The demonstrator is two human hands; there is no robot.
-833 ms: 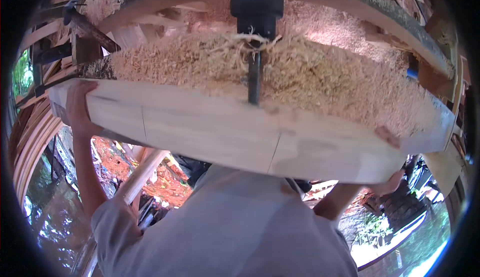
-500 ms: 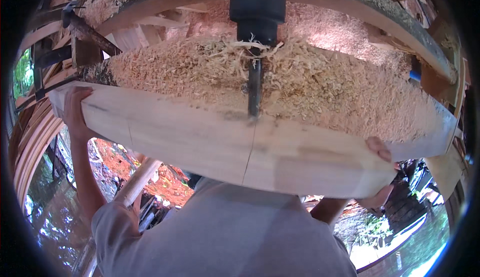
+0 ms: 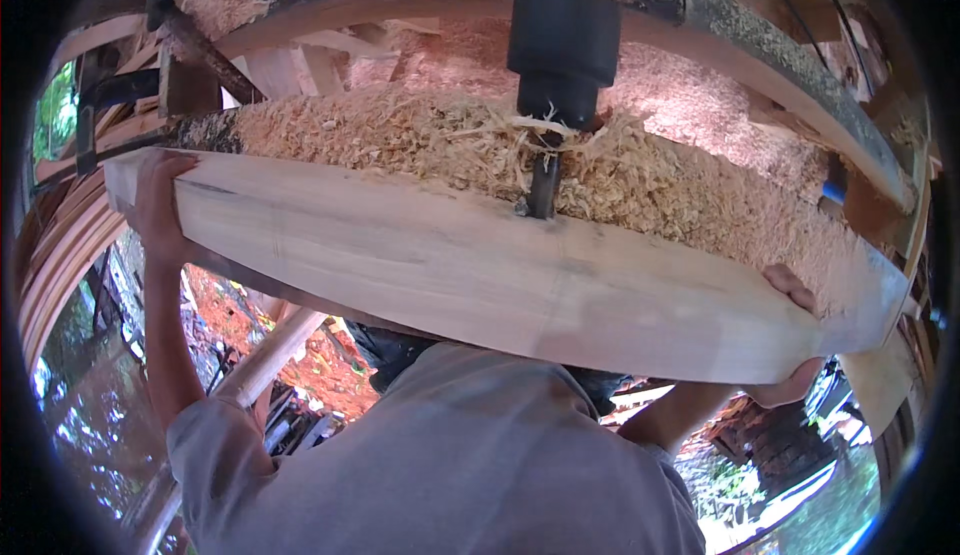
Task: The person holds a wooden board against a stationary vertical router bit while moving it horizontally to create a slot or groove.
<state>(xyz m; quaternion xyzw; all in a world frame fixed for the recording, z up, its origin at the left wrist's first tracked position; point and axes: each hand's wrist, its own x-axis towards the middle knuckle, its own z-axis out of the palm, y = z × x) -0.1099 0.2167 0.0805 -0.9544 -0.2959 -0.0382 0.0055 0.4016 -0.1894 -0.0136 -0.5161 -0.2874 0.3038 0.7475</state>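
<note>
A long pale wooden board (image 3: 420,275) lies crosswise before me, tapering toward its ends. My left hand (image 3: 163,195) is closed round its left end, fingers over the top edge. At the right end my right hand (image 3: 790,290) grips too, its fingertips on top and the rest partly hidden under the board. A black machine chuck (image 3: 563,50) hangs over the middle. Its dark metal bit (image 3: 541,190) reaches down to the board's far edge, stringy shavings caught round it; whether its tip is inside the wood is hidden.
Behind the board, a heap of wood shavings (image 3: 400,145) covers the work surface. A curved wooden rim (image 3: 770,75) arches beyond it. A hammer (image 3: 210,55) rests at the far left, near stacked thin planks (image 3: 70,255). A round pole (image 3: 270,355) slants below the board.
The chuck appears lower and farther right, with less of the bit showing. The board's right end has shifted slightly right, both hands still holding it. The whole view has shifted a little.
</note>
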